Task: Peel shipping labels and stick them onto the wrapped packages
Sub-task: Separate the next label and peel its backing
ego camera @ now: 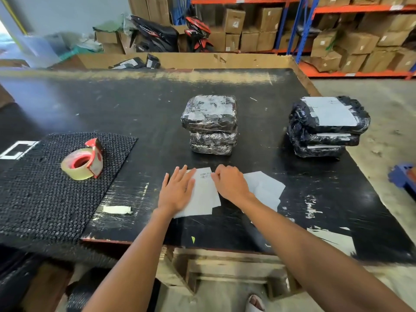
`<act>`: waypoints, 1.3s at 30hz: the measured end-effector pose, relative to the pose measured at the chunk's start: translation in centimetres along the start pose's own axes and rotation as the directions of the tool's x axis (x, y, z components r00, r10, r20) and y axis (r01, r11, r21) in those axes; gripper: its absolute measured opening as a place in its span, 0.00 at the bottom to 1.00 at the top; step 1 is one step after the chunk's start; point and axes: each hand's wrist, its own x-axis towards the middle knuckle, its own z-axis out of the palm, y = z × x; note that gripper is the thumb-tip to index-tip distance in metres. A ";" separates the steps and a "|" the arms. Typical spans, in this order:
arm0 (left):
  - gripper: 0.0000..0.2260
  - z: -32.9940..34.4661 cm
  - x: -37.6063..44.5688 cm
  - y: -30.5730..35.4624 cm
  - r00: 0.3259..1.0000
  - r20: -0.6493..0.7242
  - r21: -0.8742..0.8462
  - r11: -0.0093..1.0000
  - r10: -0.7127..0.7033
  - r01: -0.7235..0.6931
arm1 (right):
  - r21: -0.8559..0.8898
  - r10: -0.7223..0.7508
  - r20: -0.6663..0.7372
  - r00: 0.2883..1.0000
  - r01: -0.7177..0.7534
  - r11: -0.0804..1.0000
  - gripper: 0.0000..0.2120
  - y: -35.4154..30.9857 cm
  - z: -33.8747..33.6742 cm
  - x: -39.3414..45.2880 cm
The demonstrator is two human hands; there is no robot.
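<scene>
- While the left hand [176, 191] lies flat, fingers spread, on the shipping labels [202, 194] at lower centre, the right hand [229, 182] pinches their top edge.
- Wrapped packages [211, 124] stand stacked above, mid-frame.

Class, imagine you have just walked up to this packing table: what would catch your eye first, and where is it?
Two hands at the near middle: the left hand lies flat on a white label sheet while the right hand picks at its top edge. Behind them stand two stacks of black wrapped packages, one at centre, one at right. A tape dispenser sits on the mat to the left.
</scene>
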 end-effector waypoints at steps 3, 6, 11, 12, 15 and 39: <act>0.23 0.0 -0.1 0.1 1.000 0.009 0.012 1.000 -0.007 0.007 | 0.195 0.165 0.137 0.977 -0.190 0.962 0.16 -0.8 0.5 0.9; 0.25 0.0 -0.2 0.2 1.000 0.015 -0.023 0.999 -0.027 0.028 | 0.326 0.243 0.149 0.958 -0.280 0.903 0.13 -1.1 0.2 1.3; 0.26 0.1 -0.4 0.2 0.994 -0.084 -0.215 0.975 -0.065 0.045 | 0.509 0.212 0.159 0.964 -0.264 0.819 0.08 -0.8 -1.4 1.6; 0.26 0.0 -0.3 0.1 0.993 -0.098 -0.231 0.972 -0.070 0.046 | 0.560 0.202 0.191 0.960 -0.276 0.781 0.08 -0.7 -1.7 1.9; 0.23 0.4 0.2 -0.3 0.995 -0.092 -0.089 0.996 -0.039 0.030 | 0.703 0.173 0.290 0.941 -0.332 0.630 0.08 -0.1 -2.9 2.3; 0.11 -3.5 3.4 17.5 0.993 0.121 -0.963 0.242 0.006 0.116 | 0.913 0.073 0.051 0.996 -0.076 0.402 0.09 11.3 -13.7 0.1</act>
